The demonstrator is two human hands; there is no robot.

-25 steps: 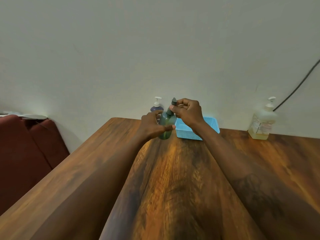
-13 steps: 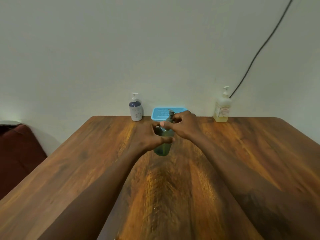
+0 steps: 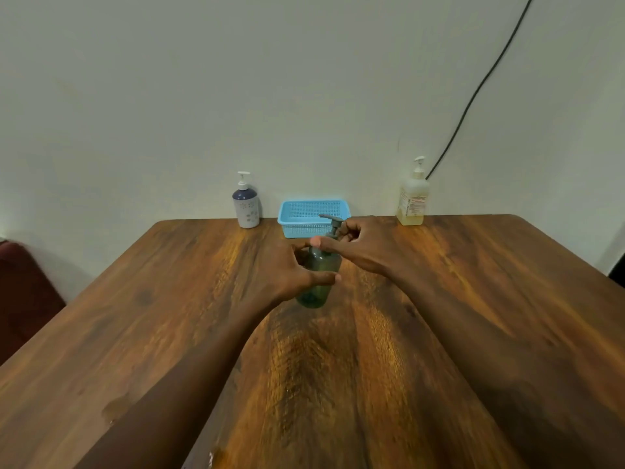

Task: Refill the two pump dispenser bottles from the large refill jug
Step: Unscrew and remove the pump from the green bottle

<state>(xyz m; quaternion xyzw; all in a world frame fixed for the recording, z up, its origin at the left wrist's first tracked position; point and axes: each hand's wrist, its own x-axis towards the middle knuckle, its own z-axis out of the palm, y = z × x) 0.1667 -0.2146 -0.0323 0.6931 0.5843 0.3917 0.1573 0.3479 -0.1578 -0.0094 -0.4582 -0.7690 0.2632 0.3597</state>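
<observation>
Head view looks down a long wooden table [image 3: 473, 299], with two bare forearms reaching forward over the grain from the near edge. Past the middle of the table stands a dark green pump bottle [image 3: 316, 279], upright or tilted only slightly; whether its base rests fully on the wood is hard to tell. The left hand [image 3: 287, 269] is wrapped around the bottle's body from the left, thumb across the front and fingers curled behind. The right hand [image 3: 358, 247] comes in from the right at the bottle's neck, fingers curled around the collar just under the grey pump head [image 3: 333, 222], thumb stretched out across the front toward the left hand. Beyond the hands, at the far edge against the wall, a light blue mesh basket [image 3: 294, 214] sits directly behind the green bottle. To its left stands a white and blue pump bottle [image 3: 247, 208], and well to the right a larger pale bottle [image 3: 412, 201] holding yellowish liquid, its label too small to read. A black cable [image 3: 473, 96] runs up the wall behind it.
</observation>
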